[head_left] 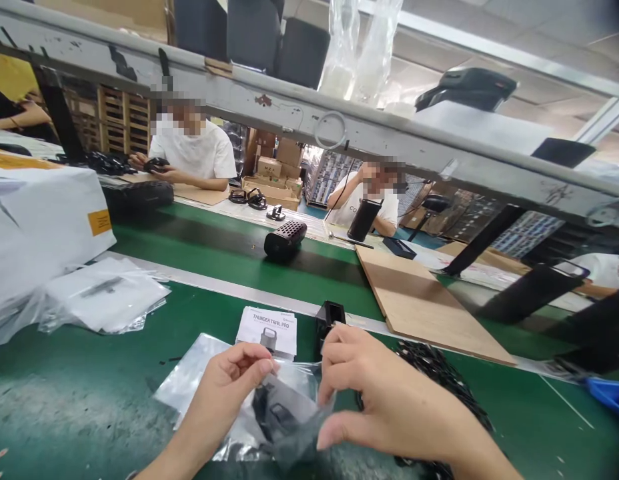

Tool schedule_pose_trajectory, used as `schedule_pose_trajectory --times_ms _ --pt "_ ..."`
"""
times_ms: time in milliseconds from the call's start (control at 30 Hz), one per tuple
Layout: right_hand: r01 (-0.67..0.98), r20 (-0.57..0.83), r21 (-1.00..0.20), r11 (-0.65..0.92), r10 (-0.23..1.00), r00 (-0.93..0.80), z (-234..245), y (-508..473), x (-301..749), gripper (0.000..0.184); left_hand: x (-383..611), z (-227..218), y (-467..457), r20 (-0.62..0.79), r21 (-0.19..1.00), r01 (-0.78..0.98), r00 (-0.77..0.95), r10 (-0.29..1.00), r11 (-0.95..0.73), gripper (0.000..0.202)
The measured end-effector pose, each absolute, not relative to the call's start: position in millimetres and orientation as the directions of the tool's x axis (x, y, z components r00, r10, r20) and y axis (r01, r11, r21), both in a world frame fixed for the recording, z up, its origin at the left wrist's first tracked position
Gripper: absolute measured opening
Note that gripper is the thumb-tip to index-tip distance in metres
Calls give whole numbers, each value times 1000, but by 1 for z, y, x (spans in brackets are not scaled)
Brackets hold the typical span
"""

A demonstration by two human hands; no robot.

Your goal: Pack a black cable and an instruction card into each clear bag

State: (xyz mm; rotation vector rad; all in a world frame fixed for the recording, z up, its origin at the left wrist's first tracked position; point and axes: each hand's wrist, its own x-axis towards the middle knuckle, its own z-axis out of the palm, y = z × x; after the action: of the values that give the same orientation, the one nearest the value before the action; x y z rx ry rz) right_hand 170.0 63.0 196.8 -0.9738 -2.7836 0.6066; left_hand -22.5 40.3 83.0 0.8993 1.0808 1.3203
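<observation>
A clear plastic bag (294,427) with a dark item and a greyish printed sheet inside lies at an angle between my hands. My left hand (229,380) pinches its upper left edge between thumb and fingers. At the bag's right edge, my right hand (364,387) has curled fingers, with a gap between thumb and fingertips; the fingers touch or nearly touch the film. Behind the bag lies a printed booklet (267,327) marked "Thunder Trail Pro". A small black open-topped holder (330,320) stands beyond my right fingers. More flat clear bags (192,373) lie under and left of my left hand.
A pile of black cables (439,373) sits right of my right hand. Plastic sleeves (107,293) are stacked at left beside a white-wrapped box (44,220). A black perforated speaker (285,240) and a wooden board (424,300) rest on the green belt. Co-workers sit opposite under a metal shelf (289,107).
</observation>
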Motion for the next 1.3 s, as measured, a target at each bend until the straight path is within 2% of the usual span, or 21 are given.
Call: schedule_pose_trajectory --times_ms 100,200,267,367,533,633,733,933,967,1033,1100,1133,1233,1300 --pt "628 54 -430 649 713 -699 179 56 166 38 -19 79 39 -33 980 -197 -203 979 -7 19" --pt "680 68 -483 552 798 -599 161 53 157 22 -17 72 38 43 992 -105 -274 961 -74 19" --pt "670 99 -524 525 819 -565 151 54 153 17 -15 68 38 70 991 -94 -255 964 -96 29" --pt "605 155 -574 552 798 -582 142 55 151 14 -12 64 39 34 990 -127 -180 983 -58 42" --pt "486 126 -652 581 716 -687 145 53 151 9 -12 59 42 -10 983 -184 -118 993 -12 37" --pt "444 140 -653 614 674 -725 150 55 150 8 -19 58 43 -8 991 -132 -89 996 -3 27" --pt "474 186 -637 608 717 -671 152 61 153 10 -25 62 42 -13 997 -76 -98 995 5 16" --pt "574 257 -517 635 755 -604 146 68 168 8 -27 73 38 43 996 -67 -163 986 -54 20" --pt "579 283 -542 609 781 -556 143 67 170 8 -26 73 38 50 996 -63 -184 982 -62 20" --pt "559 294 -661 501 858 -420 134 65 172 35 -25 75 39 50 996 -66 -216 975 -65 18" --pt "488 212 -800 349 925 -316 120 63 170 59 -24 75 40 48 995 -72 -230 972 -66 18" --pt "447 153 -850 278 943 -296 112 63 168 56 -24 75 41 49 996 -66 -227 973 -66 18" --pt "351 66 -922 162 960 -271 90 66 159 14 -27 72 46 39 999 -13 -161 986 -42 17" --pt "311 101 -933 183 960 -262 83 70 156 18 -33 71 49 21 998 55 -105 994 -16 16"
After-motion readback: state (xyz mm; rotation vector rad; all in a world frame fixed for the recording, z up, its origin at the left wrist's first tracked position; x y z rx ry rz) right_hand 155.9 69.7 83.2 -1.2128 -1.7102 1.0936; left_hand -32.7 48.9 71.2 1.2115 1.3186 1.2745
